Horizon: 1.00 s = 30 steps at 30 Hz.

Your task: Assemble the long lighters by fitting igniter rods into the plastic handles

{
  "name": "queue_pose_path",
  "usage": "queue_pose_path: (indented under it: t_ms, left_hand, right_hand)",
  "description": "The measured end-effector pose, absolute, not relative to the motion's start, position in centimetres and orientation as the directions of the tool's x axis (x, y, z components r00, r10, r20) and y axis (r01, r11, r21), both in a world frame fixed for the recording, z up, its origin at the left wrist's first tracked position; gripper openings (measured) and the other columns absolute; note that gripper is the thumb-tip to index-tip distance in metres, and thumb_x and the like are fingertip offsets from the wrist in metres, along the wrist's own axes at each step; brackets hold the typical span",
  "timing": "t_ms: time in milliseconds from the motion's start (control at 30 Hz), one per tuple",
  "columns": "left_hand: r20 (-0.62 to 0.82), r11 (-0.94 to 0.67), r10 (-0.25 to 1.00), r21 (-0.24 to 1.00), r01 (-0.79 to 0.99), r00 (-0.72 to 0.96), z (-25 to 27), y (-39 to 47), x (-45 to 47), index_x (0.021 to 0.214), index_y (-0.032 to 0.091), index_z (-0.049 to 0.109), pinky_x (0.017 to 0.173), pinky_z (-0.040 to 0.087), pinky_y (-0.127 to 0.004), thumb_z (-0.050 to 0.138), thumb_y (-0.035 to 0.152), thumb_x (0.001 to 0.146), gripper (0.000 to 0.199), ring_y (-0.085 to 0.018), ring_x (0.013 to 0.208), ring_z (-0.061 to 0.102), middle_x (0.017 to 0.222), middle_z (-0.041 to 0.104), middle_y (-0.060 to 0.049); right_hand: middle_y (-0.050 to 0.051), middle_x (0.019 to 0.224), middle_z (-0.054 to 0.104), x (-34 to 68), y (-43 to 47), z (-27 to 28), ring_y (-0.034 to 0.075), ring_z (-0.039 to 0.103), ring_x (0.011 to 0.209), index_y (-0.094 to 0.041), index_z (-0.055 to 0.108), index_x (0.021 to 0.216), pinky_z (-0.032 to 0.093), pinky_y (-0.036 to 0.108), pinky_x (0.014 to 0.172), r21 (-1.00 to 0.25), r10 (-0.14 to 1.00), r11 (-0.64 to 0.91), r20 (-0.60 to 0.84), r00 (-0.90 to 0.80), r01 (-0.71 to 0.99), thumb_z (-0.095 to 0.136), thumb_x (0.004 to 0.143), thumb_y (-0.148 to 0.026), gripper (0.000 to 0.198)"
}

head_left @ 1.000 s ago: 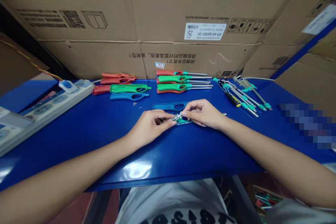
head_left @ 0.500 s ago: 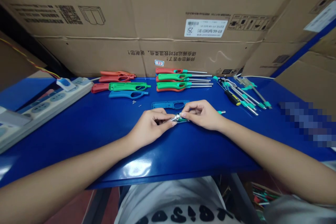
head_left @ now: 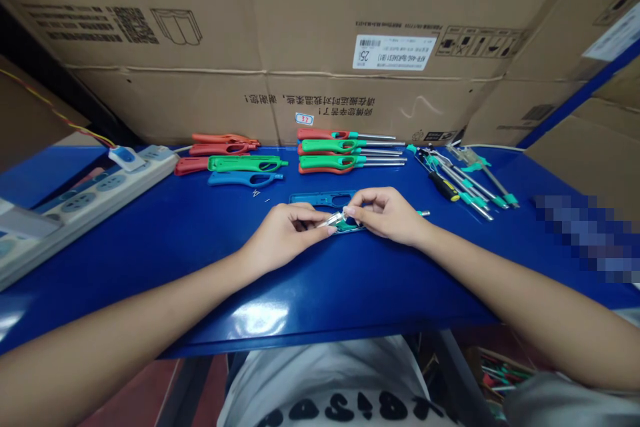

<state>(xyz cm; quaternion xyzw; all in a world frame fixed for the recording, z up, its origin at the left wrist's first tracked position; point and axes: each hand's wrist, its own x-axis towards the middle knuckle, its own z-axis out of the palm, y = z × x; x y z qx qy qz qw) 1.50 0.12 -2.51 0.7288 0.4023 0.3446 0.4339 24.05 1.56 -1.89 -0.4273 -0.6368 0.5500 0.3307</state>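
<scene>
My left hand (head_left: 285, 240) is closed, thumb and fingers pinching a small clear lighter gas tank (head_left: 331, 219) with a shiny end. My right hand (head_left: 387, 219) pinches at the tank's other end; fingertips hide the exact contact. Just beneath the fingers lies a lighter body with a green part (head_left: 345, 227), mostly covered by my hands. Its metal tip (head_left: 425, 213) pokes out to the right of my right hand. Behind my hands, an open blue lighter handle half (head_left: 311, 199) lies flat on the table.
Red, green and blue handle shells (head_left: 245, 164) lie at the back left. Several lighters with metal rods (head_left: 330, 145) are stacked at the back middle. To the right are loose rods (head_left: 473, 190) and a screwdriver (head_left: 444, 187). A power strip (head_left: 107, 187) runs along the left; cardboard stands behind.
Both hands stay in nearly the same place. The right fingertips have shifted slightly at the tank's end, and more of the clear tank and the green part shows.
</scene>
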Motion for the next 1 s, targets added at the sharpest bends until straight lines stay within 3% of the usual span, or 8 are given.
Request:
queue_pose_path:
  t_ms: [300,533,700,1000]
  left_hand:
    - [0.175,-0.318,0.883,0.905,0.281,0.436,-2.38,-0.35,1.82,0.094,0.019,0.083,0.054,0.039,-0.021,0.075,0.029,0.081,0.018,-0.011,0.062,0.054,0.073,0.069,-0.003]
    - [0.149,-0.292,0.892,0.910,0.294,0.426,-2.17,-0.20,1.90,0.098,0.018,0.082,0.054,0.040,-0.022,0.077,0.029,0.080,0.022,-0.011,0.061,0.055,0.078,0.073,-0.004]
    - [0.146,-0.289,0.898,0.907,0.306,0.415,-2.32,-0.22,1.82,0.096,0.019,0.083,0.052,0.039,-0.021,0.078,0.029,0.078,0.021,-0.011,0.059,0.054,0.077,0.074,-0.004]
    - [0.166,-0.309,0.895,0.900,0.308,0.414,-1.97,-0.45,2.04,0.092,0.018,0.083,0.050,0.038,-0.020,0.078,0.029,0.078,0.018,-0.009,0.056,0.052,0.076,0.074,-0.003]
  right_hand:
    - [-0.003,0.060,0.054,23.78,1.24,-2.08,0.004,0.035,0.047,-0.014,0.062,0.075,0.023,0.021,0.043,-0.961,0.914,0.116,0.006,-0.405,0.249,0.079,0.072,-0.053,0.043]
    - [-0.006,0.051,0.054,23.96,1.97,-1.35,0.004,0.040,0.032,-0.016,0.062,0.072,0.027,0.019,0.033,-0.976,0.884,0.026,-0.080,-0.460,0.218,0.076,0.077,-0.055,0.042]
    - [-0.006,0.055,0.057,24.02,2.12,-1.54,0.003,0.041,0.032,-0.016,0.063,0.073,0.029,0.018,0.032,-0.980,0.886,0.038,-0.057,-0.460,0.194,0.078,0.075,-0.054,0.041]
    - [-0.007,0.044,0.050,24.33,1.76,-2.07,0.005,0.039,0.031,-0.015,0.064,0.077,0.026,0.018,0.031,-0.971,0.887,0.134,0.029,-0.461,0.199,0.075,0.080,-0.053,0.040]
